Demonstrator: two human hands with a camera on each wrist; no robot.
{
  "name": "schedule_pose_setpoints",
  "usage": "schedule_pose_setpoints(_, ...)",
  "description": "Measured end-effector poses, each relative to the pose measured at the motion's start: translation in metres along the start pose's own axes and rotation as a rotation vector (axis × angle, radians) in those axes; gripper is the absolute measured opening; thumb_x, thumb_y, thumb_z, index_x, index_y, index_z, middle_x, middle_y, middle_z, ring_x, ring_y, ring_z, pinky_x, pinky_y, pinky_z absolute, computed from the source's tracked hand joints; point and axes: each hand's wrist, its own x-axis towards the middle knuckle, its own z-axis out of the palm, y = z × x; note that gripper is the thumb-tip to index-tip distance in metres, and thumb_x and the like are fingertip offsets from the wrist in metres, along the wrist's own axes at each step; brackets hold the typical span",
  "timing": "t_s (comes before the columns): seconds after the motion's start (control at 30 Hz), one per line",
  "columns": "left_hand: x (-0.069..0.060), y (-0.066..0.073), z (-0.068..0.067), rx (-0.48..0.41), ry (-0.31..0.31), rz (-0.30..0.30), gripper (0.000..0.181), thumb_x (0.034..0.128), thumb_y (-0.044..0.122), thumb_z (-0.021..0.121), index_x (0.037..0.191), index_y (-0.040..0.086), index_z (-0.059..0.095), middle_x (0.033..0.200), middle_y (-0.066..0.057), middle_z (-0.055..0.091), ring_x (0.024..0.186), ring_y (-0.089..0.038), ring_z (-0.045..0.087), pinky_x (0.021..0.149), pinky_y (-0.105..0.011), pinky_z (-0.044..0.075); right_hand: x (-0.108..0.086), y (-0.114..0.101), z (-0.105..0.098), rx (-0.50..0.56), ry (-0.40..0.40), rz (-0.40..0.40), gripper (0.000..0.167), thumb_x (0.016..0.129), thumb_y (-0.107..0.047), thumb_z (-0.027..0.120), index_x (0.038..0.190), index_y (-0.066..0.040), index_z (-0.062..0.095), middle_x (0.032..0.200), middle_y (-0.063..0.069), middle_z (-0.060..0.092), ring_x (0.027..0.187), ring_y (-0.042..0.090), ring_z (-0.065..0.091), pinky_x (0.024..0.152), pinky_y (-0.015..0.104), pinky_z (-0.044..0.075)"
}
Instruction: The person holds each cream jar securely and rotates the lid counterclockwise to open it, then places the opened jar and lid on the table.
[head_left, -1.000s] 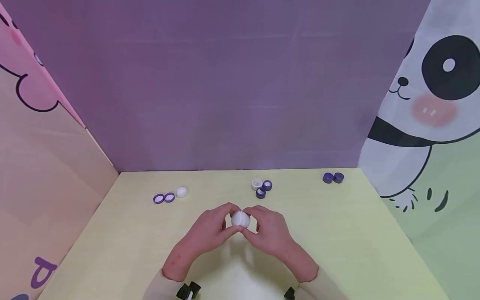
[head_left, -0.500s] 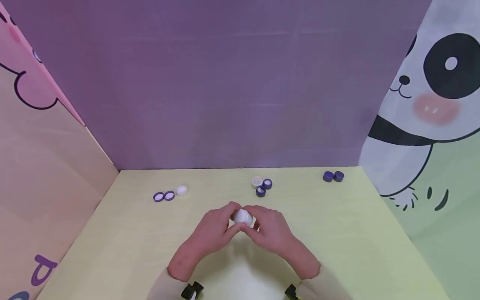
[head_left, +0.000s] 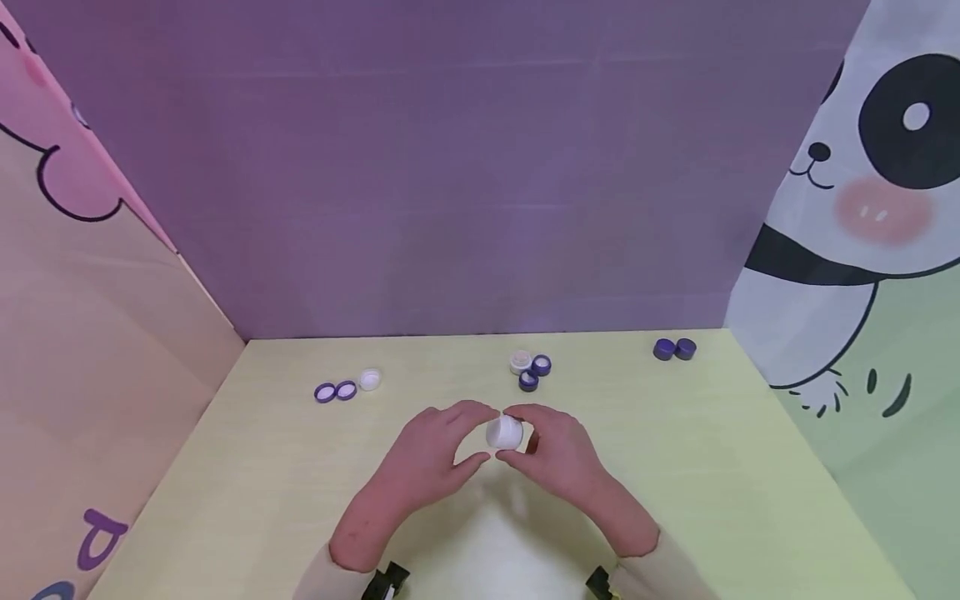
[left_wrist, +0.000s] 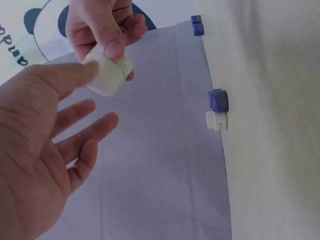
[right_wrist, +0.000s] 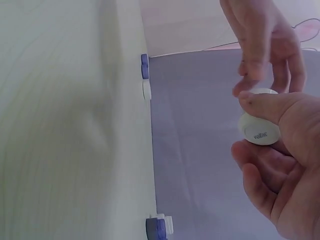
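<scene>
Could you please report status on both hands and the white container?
Right hand pinching white container above table; left hand open alongside; purple pieces behind, not obstructing.

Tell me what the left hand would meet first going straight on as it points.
Probably the white jar that the right hand holds; depth leaves unclear whether the left hand touches it now.

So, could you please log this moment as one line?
right hand: holds white container | left hand: beside it | far right: two purple pieces
</scene>
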Motion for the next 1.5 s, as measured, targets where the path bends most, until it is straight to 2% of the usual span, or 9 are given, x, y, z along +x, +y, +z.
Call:
schedule_pose_setpoints(0.27,-0.001,0.001,-0.001,0.027,0.005,0.1,0.056,0.0737,0.007,0.084,0.125,0.018,0.065,0.123,0.004,0.064,0.103,-0.012,0.064,0.076,-0.034,0.052,-0.001,-0.001,-0.005,0.078,-0.042,0.04,0.043,0.072,-0.021,0.087,0.11,-0.019,0.066,0.09,-0.015,0.063,0.05,0.002,0.049,0.049,0.025,0.044)
schedule_pose_setpoints(0.37,0.0,0.002,0.0,0.016,-0.004,0.109,0.056,0.0742,0.004,0.083,0.125,0.021,0.065,0.12,0.004,0.063,0.097,-0.013,0.064,0.079,-0.033,0.051,-0.003,-0.003,-0.006,0.079,-0.057,0.053,0.043,0.073,-0.021,0.087,0.108,-0.021,0.062,0.079,-0.015,0.061,0.049,0.001,0.049,0.048,0.025,0.044)
schedule_pose_setpoints(0.5,-0.001,0.001,-0.002,-0.007,-0.06,0.063,0.05,0.0794,0.01,0.081,0.125,0.021,0.064,0.112,0.006,0.061,0.085,-0.012,0.061,0.078,-0.03,0.051,-0.003,-0.006,-0.004,0.061,-0.077,0.036,0.043,0.073,-0.023,0.086,0.107,-0.021,0.059,0.065,-0.015,0.055,0.048,0.0,0.048,0.049,0.025,0.043)
schedule_pose_setpoints(0.63,-0.003,0.0,-0.004,-0.001,-0.14,-0.038,0.04,0.0903,0.031,0.071,0.127,0.015,0.063,0.103,0.007,0.063,0.079,-0.01,0.059,0.077,-0.031,0.05,-0.003,-0.008,-0.001,0.052,-0.068,0.018,0.044,0.073,-0.023,0.087,0.106,-0.02,0.059,0.067,-0.013,0.056,0.049,0.0,0.047,0.049,0.024,0.043)
schedule_pose_setpoints(0.77,-0.005,-0.002,-0.006,0.046,-0.179,-0.099,0.047,0.0966,0.046,0.056,0.129,0.013,0.061,0.104,0.005,0.063,0.08,-0.013,0.059,0.079,-0.035,0.05,-0.003,-0.01,0.001,0.056,-0.082,0.016,0.043,0.074,-0.026,0.086,0.107,-0.019,0.059,0.07,-0.01,0.059,0.05,0.0,0.047,0.049,0.024,0.043)
schedule_pose_setpoints(0.9,-0.005,-0.003,-0.008,0.037,-0.142,-0.098,0.055,0.0899,0.051,0.064,0.133,0.017,0.058,0.111,0.005,0.062,0.078,-0.013,0.059,0.077,-0.034,0.05,-0.002,-0.009,0.002,0.044,-0.085,0.014,0.042,0.074,-0.03,0.085,0.105,-0.02,0.059,0.073,-0.007,0.061,0.05,0.0,0.048,0.05,0.023,0.043)
schedule_pose_setpoints(1.07,-0.004,0.0,-0.009,-0.013,-0.091,-0.004,0.05,0.0772,0.029,0.083,0.122,0.021,0.062,0.114,0.009,0.06,0.082,-0.01,0.058,0.075,-0.031,0.05,-0.005,-0.006,0.001,0.042,-0.099,0.028,0.042,0.074,-0.028,0.086,0.105,-0.019,0.06,0.072,-0.012,0.058,0.05,0.001,0.048,0.049,0.024,0.043)
schedule_pose_setpoints(1.23,-0.002,0.001,-0.009,-0.024,-0.06,0.068,0.041,0.0747,0.015,0.084,0.11,0.023,0.067,0.109,0.013,0.062,0.081,-0.008,0.06,0.072,-0.03,0.049,-0.007,-0.006,0.002,0.05,-0.104,0.032,0.041,0.074,-0.027,0.086,0.105,-0.019,0.06,0.069,-0.012,0.057,0.05,0.001,0.048,0.048,0.024,0.043)
schedule_pose_setpoints(1.5,-0.005,0.002,-0.012,-0.05,-0.103,-0.029,0.034,0.0859,0.029,0.075,0.117,0.018,0.066,0.105,0.011,0.065,0.08,-0.007,0.058,0.078,-0.031,0.049,-0.004,-0.009,0.002,0.067,-0.088,0.0,0.04,0.073,-0.025,0.086,0.103,-0.021,0.06,0.067,-0.015,0.055,0.05,0.001,0.047,0.048,0.023,0.042)
